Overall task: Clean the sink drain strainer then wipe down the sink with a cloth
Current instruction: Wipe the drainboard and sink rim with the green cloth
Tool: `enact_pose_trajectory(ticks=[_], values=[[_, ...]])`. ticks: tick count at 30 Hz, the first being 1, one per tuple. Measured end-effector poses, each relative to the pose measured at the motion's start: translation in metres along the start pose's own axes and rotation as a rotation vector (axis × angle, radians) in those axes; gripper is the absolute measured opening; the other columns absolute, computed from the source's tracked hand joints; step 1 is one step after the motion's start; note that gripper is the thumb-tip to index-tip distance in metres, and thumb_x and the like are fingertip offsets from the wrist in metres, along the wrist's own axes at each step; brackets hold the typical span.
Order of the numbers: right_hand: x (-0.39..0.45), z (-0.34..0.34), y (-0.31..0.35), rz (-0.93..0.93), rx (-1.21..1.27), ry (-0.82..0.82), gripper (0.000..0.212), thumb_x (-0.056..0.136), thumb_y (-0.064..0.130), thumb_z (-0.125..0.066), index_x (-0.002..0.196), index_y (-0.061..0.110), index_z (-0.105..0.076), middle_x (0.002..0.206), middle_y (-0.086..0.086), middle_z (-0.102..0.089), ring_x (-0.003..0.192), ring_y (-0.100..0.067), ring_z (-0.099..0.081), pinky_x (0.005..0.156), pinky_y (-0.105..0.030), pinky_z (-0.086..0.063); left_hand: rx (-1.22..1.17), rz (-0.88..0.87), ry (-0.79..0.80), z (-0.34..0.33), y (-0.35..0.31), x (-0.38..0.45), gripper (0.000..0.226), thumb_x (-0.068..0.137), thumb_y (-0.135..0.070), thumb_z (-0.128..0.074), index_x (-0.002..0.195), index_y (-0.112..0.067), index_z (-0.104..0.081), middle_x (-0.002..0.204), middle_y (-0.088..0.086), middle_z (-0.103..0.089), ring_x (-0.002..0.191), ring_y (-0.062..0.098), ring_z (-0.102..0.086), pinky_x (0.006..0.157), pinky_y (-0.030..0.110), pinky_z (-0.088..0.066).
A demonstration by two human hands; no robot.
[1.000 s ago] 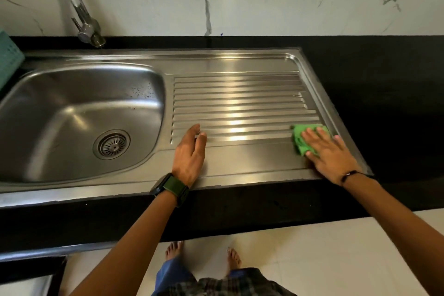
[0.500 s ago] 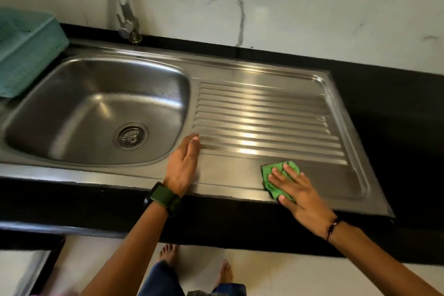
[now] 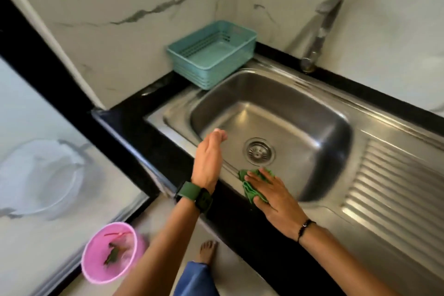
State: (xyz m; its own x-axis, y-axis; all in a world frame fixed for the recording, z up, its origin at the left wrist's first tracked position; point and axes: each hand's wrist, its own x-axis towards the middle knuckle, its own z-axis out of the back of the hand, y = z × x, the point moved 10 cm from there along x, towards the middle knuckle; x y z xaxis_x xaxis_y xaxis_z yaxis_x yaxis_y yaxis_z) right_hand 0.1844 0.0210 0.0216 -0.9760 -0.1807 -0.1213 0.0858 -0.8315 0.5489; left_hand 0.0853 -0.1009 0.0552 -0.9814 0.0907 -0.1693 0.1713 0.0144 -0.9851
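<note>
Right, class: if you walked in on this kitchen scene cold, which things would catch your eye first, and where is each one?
First, the bright green cloth pressed under the right hand on the near rim of the steel sink, just in front of the drain strainer. Next, the left hand, fingers straight, over the basin's near left edge. Then two colours: a teal basket on the counter behind the sink, and a pink bin on the floor at lower left.

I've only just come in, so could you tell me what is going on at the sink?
A person is wiping the sink. The right hand presses a green cloth flat on the basin's front rim, just below the strainer, which sits in the drain. The left hand is open at the rim, holding nothing. A pink bin with scraps stands on the floor.
</note>
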Motion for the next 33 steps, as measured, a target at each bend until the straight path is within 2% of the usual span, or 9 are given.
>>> enact_pose_trajectory(ticks=[5, 12, 15, 17, 20, 25, 28, 30, 33], values=[[0.126, -0.021, 0.062, 0.112, -0.041, 0.004, 0.049, 0.097, 0.021, -0.039, 0.143, 0.018, -0.026, 0.155, 0.001, -0.019, 0.145, -0.019, -0.002, 0.117, -0.029, -0.001, -0.008, 0.021, -0.068, 0.053, -0.01, 0.044, 0.028, 0.084, -0.046, -0.039, 0.08, -0.03, -0.062, 0.101, -0.005, -0.066, 0.103, 0.013, -0.058, 0.088, 0.024, -0.04], [0.246, -0.037, 0.123, 0.228, -0.538, -0.165, 0.051, 0.091, 0.021, -0.028, 0.141, 0.015, -0.028, 0.146, -0.007, -0.038, 0.14, -0.024, -0.025, 0.116, -0.043, -0.019, 0.095, 0.009, -0.097, 0.099, -0.029, 0.094, 0.039, 0.081, -0.046, -0.035, 0.085, -0.021, -0.064, 0.1, 0.006, -0.066, 0.1, 0.021, -0.058, 0.098, 0.045, -0.043], [0.266, -0.034, 0.117, 0.214, -0.465, -0.08, 0.053, 0.094, 0.023, -0.033, 0.145, 0.017, -0.018, 0.152, -0.005, -0.027, 0.144, -0.024, -0.01, 0.116, -0.044, -0.009, 0.077, -0.006, -0.097, 0.109, -0.036, 0.111, 0.036, 0.087, -0.043, -0.036, 0.091, -0.023, -0.066, 0.1, 0.001, -0.066, 0.099, 0.016, -0.059, 0.096, 0.04, -0.044], [0.273, -0.022, 0.125, 0.209, -0.395, -0.111, 0.045, 0.095, 0.019, -0.032, 0.14, 0.014, -0.029, 0.144, -0.009, -0.04, 0.137, -0.028, -0.029, 0.111, -0.039, -0.027, 0.061, -0.064, -0.096, 0.111, -0.044, 0.118, 0.033, 0.093, -0.035, -0.037, 0.097, -0.021, -0.066, 0.096, -0.008, -0.065, 0.096, 0.009, -0.058, 0.091, 0.03, -0.045], [0.266, 0.027, 0.13, 0.076, 0.003, -0.257, 0.021, 0.091, 0.014, -0.043, 0.107, 0.013, -0.056, 0.101, -0.013, -0.067, 0.095, -0.031, -0.062, 0.069, -0.033, -0.044, -0.011, -0.191, -0.118, 0.111, -0.07, 0.128, 0.033, 0.091, -0.034, -0.036, 0.103, -0.022, -0.064, 0.104, -0.011, -0.065, 0.103, 0.006, -0.057, 0.089, 0.016, -0.043], [0.253, 0.134, 0.119, -0.08, 0.222, -0.513, 0.021, 0.088, 0.02, -0.055, 0.103, 0.009, -0.065, 0.1, -0.015, -0.07, 0.096, -0.028, -0.062, 0.076, -0.028, -0.044, -0.21, -0.282, -0.146, 0.105, -0.129, 0.16, 0.023, 0.083, -0.034, -0.04, 0.088, -0.028, -0.062, 0.107, 0.003, -0.066, 0.102, 0.015, -0.059, 0.088, 0.025, -0.046], [0.262, 0.196, 0.111, -0.105, 0.36, -0.667, 0.02, 0.087, 0.023, -0.056, 0.09, 0.007, -0.067, 0.09, -0.014, -0.07, 0.087, -0.025, -0.062, 0.07, -0.027, -0.044, -0.207, -0.293, -0.098, 0.092, -0.158, 0.186, 0.021, 0.086, -0.031, -0.041, 0.081, -0.029, -0.061, 0.095, 0.0, -0.066, 0.091, 0.011, -0.062, 0.076, 0.013, -0.048], [0.282, 0.218, 0.109, -0.11, 0.33, -0.672, 0.019, 0.088, 0.025, -0.055, 0.083, 0.009, -0.065, 0.085, -0.014, -0.068, 0.083, -0.026, -0.061, 0.068, -0.024, -0.045, -0.156, -0.287, -0.056, 0.082, -0.173, 0.204, 0.021, 0.09, -0.025, -0.041, 0.079, -0.027, -0.058, 0.09, -0.002, -0.063, 0.082, 0.006, -0.059, 0.064, 0.006, -0.047], [0.322, 0.22, 0.114, -0.12, -0.048, -0.548, 0.028, 0.092, 0.029, -0.049, 0.098, 0.006, -0.064, 0.098, -0.021, -0.067, 0.095, -0.034, -0.06, 0.073, -0.034, -0.043, -0.079, -0.252, -0.025, 0.071, -0.185, 0.23, 0.019, 0.089, -0.025, -0.042, 0.076, -0.025, -0.056, 0.091, 0.0, -0.06, 0.084, 0.012, -0.056, 0.071, 0.02, -0.045]])
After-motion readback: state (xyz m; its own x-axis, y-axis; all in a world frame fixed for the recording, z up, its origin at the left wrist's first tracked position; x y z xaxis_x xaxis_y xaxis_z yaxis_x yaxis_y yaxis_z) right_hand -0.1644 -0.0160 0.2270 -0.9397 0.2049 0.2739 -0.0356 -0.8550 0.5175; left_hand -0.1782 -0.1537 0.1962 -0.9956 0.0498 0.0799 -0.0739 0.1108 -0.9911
